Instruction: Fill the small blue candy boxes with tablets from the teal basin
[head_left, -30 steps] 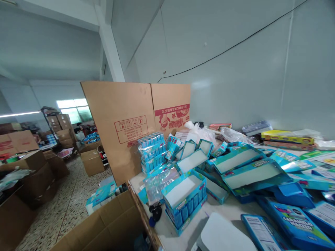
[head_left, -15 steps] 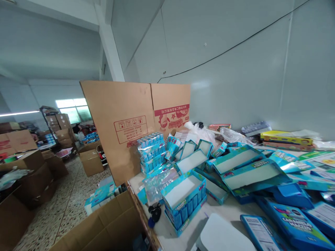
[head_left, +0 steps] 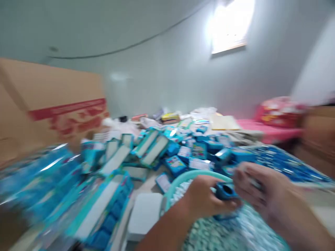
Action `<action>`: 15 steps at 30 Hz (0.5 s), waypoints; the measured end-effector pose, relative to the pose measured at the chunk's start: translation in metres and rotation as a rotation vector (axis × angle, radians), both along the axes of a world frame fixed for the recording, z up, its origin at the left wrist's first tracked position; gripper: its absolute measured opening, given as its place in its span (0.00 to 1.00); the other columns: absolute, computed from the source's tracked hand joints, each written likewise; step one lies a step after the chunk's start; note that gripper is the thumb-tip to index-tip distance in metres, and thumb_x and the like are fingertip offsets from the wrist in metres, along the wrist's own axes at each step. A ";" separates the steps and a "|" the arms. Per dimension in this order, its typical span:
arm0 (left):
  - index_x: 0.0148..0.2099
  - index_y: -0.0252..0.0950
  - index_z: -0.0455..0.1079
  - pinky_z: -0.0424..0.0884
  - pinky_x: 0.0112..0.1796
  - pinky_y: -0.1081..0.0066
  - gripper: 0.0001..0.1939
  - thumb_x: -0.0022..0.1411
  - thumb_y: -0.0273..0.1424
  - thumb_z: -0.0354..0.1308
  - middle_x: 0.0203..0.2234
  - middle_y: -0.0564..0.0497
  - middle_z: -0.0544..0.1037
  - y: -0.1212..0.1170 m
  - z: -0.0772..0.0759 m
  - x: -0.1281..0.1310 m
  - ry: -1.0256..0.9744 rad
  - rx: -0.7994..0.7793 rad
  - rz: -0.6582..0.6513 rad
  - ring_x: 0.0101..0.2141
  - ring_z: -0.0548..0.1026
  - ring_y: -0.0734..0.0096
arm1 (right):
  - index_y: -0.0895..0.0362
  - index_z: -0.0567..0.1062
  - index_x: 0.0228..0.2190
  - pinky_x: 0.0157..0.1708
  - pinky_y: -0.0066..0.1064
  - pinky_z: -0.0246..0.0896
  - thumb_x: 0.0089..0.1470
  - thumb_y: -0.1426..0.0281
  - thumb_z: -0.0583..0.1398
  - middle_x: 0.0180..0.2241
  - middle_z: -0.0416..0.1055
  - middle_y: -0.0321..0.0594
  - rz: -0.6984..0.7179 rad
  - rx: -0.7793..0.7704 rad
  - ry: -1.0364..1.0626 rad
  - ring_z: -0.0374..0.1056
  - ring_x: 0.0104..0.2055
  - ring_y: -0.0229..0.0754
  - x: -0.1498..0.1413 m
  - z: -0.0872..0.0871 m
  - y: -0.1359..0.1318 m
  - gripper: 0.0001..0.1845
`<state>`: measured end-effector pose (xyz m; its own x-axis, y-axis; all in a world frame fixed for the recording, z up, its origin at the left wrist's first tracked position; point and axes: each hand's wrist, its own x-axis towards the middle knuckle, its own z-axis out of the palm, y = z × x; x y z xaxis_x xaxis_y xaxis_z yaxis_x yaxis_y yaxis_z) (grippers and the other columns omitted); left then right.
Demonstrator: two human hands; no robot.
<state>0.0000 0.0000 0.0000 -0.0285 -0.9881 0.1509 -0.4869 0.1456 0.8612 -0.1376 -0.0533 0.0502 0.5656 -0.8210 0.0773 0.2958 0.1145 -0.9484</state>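
Over a turquoise basin (head_left: 171, 184) filled with small pale pieces (head_left: 209, 232), my left hand (head_left: 202, 198) grips a small blue box (head_left: 225, 191). A dark round opening shows in the end of the box that faces up. Just right of it, almost touching, is my right hand (head_left: 258, 190), blurred and with curled fingers; what they hold, if anything, is hidden. Small blue boxes (head_left: 176, 164) lie piled beyond the basin. Beside the basin on the left sits a white flat-topped object (head_left: 145, 214).
Blue display cartons (head_left: 115, 158) and a carton of blue packs (head_left: 110, 212) cover the left side. A large cardboard sheet (head_left: 57, 111) stands behind them. At right are blue wrappers (head_left: 285, 162), a pink surface with a red bag (head_left: 281, 111), and a cardboard box (head_left: 319, 139).
The view has swung right and is blurred. Both hands, the basin and the small blue box have come into view. The cardboard sheet and cartons now appear further left.
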 end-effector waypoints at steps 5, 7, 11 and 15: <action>0.33 0.34 0.77 0.59 0.27 0.73 0.10 0.53 0.35 0.69 0.27 0.54 0.76 -0.007 -0.006 -0.004 -0.004 -0.060 -0.004 0.28 0.68 0.72 | 0.55 0.67 0.18 0.19 0.30 0.32 0.46 0.60 0.65 0.16 0.51 0.28 0.037 0.156 -0.249 0.42 0.17 0.30 0.018 0.013 -0.016 0.16; 0.33 0.35 0.76 0.59 0.28 0.73 0.08 0.53 0.34 0.68 0.27 0.54 0.77 -0.005 -0.004 -0.004 -0.016 -0.040 -0.012 0.28 0.69 0.72 | 0.56 0.67 0.19 0.18 0.28 0.33 0.48 0.60 0.64 0.16 0.52 0.27 0.025 0.176 -0.275 0.43 0.17 0.30 0.024 0.007 -0.019 0.16; 0.35 0.35 0.76 0.61 0.30 0.74 0.07 0.56 0.33 0.65 0.28 0.55 0.77 -0.003 0.001 -0.004 -0.014 -0.034 -0.045 0.29 0.68 0.72 | 0.56 0.68 0.19 0.18 0.26 0.37 0.51 0.61 0.62 0.16 0.54 0.28 -0.012 0.129 -0.234 0.46 0.17 0.31 0.024 -0.005 -0.014 0.16; 0.33 0.34 0.72 0.60 0.29 0.75 0.07 0.57 0.32 0.64 0.27 0.56 0.74 -0.003 0.000 0.000 0.017 0.007 -0.089 0.29 0.66 0.74 | 0.56 0.69 0.18 0.18 0.27 0.40 0.50 0.63 0.61 0.16 0.57 0.30 0.001 0.106 -0.156 0.49 0.17 0.32 0.023 -0.008 -0.014 0.14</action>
<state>0.0003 -0.0032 0.0003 -0.1141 -0.9829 0.1448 -0.4573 0.1814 0.8706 -0.1147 -0.0671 0.0421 0.5542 -0.8288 0.0767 0.4380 0.2121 -0.8736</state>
